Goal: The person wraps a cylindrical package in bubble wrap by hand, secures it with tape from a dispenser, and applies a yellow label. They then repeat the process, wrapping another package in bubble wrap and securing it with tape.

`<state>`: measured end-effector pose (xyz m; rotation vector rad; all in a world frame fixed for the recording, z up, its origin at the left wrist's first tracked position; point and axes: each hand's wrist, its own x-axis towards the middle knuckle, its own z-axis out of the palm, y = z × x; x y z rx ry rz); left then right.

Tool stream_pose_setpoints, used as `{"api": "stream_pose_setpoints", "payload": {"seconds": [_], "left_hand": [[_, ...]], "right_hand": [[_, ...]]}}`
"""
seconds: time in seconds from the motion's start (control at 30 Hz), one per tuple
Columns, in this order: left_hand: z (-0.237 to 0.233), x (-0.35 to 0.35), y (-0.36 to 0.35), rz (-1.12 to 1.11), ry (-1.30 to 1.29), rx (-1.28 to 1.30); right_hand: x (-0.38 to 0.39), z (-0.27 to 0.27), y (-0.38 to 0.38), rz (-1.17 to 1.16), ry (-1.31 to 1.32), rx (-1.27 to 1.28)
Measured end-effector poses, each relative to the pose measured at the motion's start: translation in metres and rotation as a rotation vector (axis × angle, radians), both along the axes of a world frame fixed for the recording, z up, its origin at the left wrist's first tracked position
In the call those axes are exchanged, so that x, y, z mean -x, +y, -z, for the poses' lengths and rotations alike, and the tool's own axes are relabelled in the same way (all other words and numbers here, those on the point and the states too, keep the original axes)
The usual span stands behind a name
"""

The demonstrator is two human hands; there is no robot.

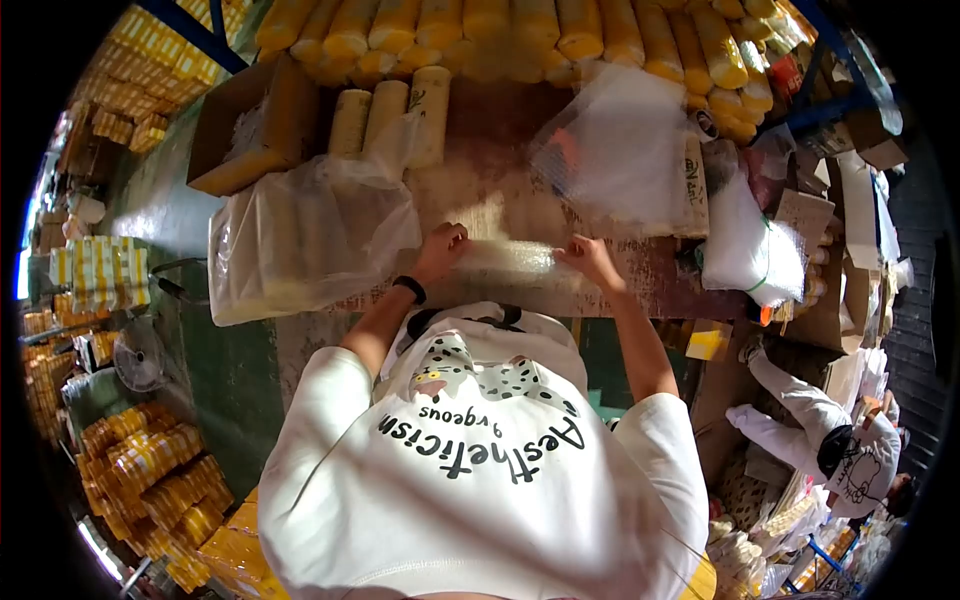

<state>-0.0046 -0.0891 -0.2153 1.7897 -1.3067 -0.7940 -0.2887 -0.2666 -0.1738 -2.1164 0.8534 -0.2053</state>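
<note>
A clear, shiny roll of what looks like bubble wrap (512, 256) lies crosswise on the worn wooden table (480, 292), close to my body. My left hand (441, 250) is at its left end, fingers curled in; whether they grip the wrap is too small to make out. At the right end is my right hand (590, 262), its thumb and fingers drawn together near the wrap's edge. A large clear plastic bag (315, 235) with pale rolls inside lies left of my left hand. Beyond my right hand lie flat bubble wrap sheets (620, 150).
A cardboard box (250, 125) and upright pale rolls (388, 118) stand at the back left. Yellow wrapped rolls (520, 30) line the far edge. A white bundle (750, 235) sits at the right. Another person (850, 450) is at the lower right.
</note>
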Motion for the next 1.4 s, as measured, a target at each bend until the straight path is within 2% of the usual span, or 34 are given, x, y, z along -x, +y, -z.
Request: {"api": "stream_pose_setpoints", "payload": {"seconds": [0.13, 0.17, 0.27, 0.33, 0.37, 0.4, 0.47, 0.57, 0.6, 0.67, 0.8, 0.83, 0.9, 0.97, 1.0, 1.03, 1.07, 1.13, 1.17, 1.23, 1.3, 1.37, 1.4], "left_hand": [[-0.009, -0.004, -0.001, -0.030, 0.032, -0.186], [-0.015, -0.005, -0.001, 0.046, -0.101, -0.157], [-0.048, 0.005, 0.002, 0.240, -0.472, -0.011], [-0.062, 0.027, 0.004, 0.308, -0.681, 0.165], [-0.067, 0.040, 0.000, 0.347, -0.641, 0.088], [-0.071, 0.053, -0.007, 0.386, -0.603, 0.011], [-0.069, 0.071, -0.022, 0.442, -0.519, -0.108], [-0.043, 0.086, -0.046, 0.663, -0.685, 0.073], [-0.031, 0.092, -0.049, 0.659, -0.635, 0.139], [-0.017, 0.099, -0.050, 0.662, -0.774, 0.282], [-0.029, 0.095, -0.038, 0.555, -0.622, 0.185], [-0.017, 0.095, -0.038, 0.526, -0.574, 0.246], [-0.039, 0.101, -0.035, 0.433, -0.555, 0.243], [-0.047, 0.104, -0.035, 0.383, -0.540, 0.190], [-0.049, 0.106, -0.034, 0.350, -0.531, 0.158], [-0.045, 0.106, -0.036, 0.352, -0.548, 0.166], [-0.037, 0.107, -0.036, 0.347, -0.562, 0.166], [-0.029, 0.108, -0.031, 0.344, -0.517, 0.150], [-0.034, 0.111, -0.027, 0.386, -0.605, 0.018], [-0.077, 0.111, -0.018, 0.396, -0.566, -0.018], [-0.022, 0.114, -0.015, 0.381, -0.453, 0.142], [-0.055, 0.109, -0.016, 0.426, -0.528, -0.019], [-0.036, 0.111, -0.019, 0.450, -0.583, 0.024]], "right_hand": [[0.010, 0.025, -0.017, -0.047, 0.038, 0.066], [0.011, 0.028, -0.020, -0.064, 0.045, 0.096], [0.013, 0.039, -0.032, 0.309, -0.047, -0.228], [0.008, 0.021, -0.040, 0.607, -0.387, -0.787], [0.004, 0.010, -0.044, 0.748, -0.561, -1.069], [0.011, 0.034, -0.064, 0.677, -0.595, -1.222], [-0.011, 0.020, -0.077, 0.713, -0.647, -1.259], [-0.031, 0.011, -0.086, 0.776, -0.744, -1.273], [-0.029, 0.017, -0.092, 0.798, -0.782, -1.273], [-0.031, -0.012, -0.076, 0.567, -0.782, -1.162], [-0.047, 0.051, -0.092, 1.071, -0.884, -1.155], [-0.042, 0.044, -0.088, 1.051, -0.893, -1.112], [-0.031, 0.029, -0.078, 1.013, -0.911, -1.024], [-0.022, 0.022, -0.073, 1.020, -0.984, -0.793], [-0.016, 0.007, -0.071, 1.027, -0.871, -0.432], [-0.013, -0.013, -0.076, 0.999, -0.751, -0.077], [-0.010, -0.031, -0.081, 0.963, -0.687, 0.153], [-0.009, -0.063, -0.087, 0.823, -0.595, 0.414], [-0.014, -0.075, -0.086, 0.715, -0.544, 0.443], [-0.028, -0.095, -0.075, 0.476, -0.440, 0.504], [-0.043, -0.104, -0.059, 0.307, -0.363, 0.527], [-0.067, -0.104, -0.048, 0.193, -0.323, 0.527], [-0.074, -0.103, -0.042, 0.175, -0.300, 0.520]]}}
